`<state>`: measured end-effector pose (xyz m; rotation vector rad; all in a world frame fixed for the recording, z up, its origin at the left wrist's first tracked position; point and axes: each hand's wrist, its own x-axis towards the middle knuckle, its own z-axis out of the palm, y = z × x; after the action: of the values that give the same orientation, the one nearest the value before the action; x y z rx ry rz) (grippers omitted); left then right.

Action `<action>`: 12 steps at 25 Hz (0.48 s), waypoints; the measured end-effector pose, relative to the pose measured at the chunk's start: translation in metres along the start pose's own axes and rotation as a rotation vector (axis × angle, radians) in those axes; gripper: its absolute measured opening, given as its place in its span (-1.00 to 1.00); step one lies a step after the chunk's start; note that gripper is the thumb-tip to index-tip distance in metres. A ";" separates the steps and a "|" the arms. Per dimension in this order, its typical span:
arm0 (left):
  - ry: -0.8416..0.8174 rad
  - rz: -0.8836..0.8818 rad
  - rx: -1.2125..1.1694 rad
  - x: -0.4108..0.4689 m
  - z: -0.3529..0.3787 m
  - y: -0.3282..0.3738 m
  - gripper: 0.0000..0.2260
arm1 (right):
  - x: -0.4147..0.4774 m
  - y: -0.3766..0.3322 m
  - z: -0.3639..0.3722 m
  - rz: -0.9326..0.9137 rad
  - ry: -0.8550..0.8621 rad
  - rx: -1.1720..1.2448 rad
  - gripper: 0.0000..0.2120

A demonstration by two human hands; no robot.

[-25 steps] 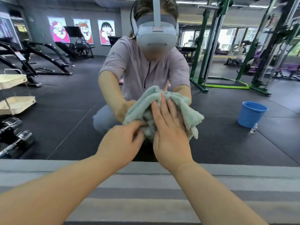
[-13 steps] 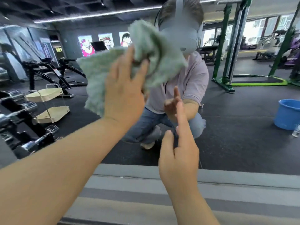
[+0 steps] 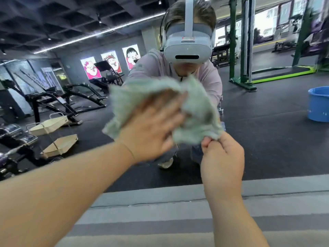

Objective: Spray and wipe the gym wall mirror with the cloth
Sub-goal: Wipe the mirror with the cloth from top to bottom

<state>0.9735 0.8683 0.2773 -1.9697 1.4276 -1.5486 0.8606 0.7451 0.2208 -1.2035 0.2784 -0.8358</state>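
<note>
Floor [image 3: 267, 139] — dark | on it: blue bucket [image 3: 318, 106], green rack [image 3: 243, 84], seemingly tray cart [image 3: 60, 146]

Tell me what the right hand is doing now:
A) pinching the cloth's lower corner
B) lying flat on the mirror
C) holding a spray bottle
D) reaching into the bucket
A: the right hand pinches the green cloth at its lower corner, while the left hand presses it to the mirror.

L hand [image 3: 151, 129] flat, fingers straight, pressing fluffy pale-green cloth [image 3: 195, 111] onto large gym wall mirror [image 3: 267, 157]; both hand and cloth motion-blurred. R hand [image 3: 222, 155] pinches cloth's lower-right corner. Reflection: crouched person [image 3: 153, 68] w/ grey headset [image 3: 187, 45], round blue plastic bucket [image 3: 318, 106] far right.
</note>
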 end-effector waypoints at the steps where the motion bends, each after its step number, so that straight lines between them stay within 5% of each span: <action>1: -0.084 0.178 -0.041 -0.016 0.008 0.019 -0.54 | 0.004 0.002 -0.001 0.009 0.019 0.011 -0.62; 3: -0.199 0.316 -0.091 -0.026 0.008 0.025 -0.54 | 0.005 0.002 -0.003 0.040 0.028 0.030 -0.60; 5: -0.157 0.238 -0.068 -0.002 -0.009 -0.009 -0.57 | 0.003 -0.002 -0.006 0.051 0.025 0.061 -0.61; 9: 0.054 -0.410 0.180 0.078 -0.051 -0.074 -0.51 | 0.007 -0.009 -0.019 0.013 0.095 0.064 -0.58; 12: 0.162 -0.128 0.162 0.093 -0.020 -0.016 -0.56 | 0.010 -0.009 -0.030 0.035 0.263 0.146 -0.54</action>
<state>0.9609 0.8086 0.3519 -1.9102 1.2090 -1.8543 0.8457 0.7162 0.2203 -0.9500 0.4431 -0.9675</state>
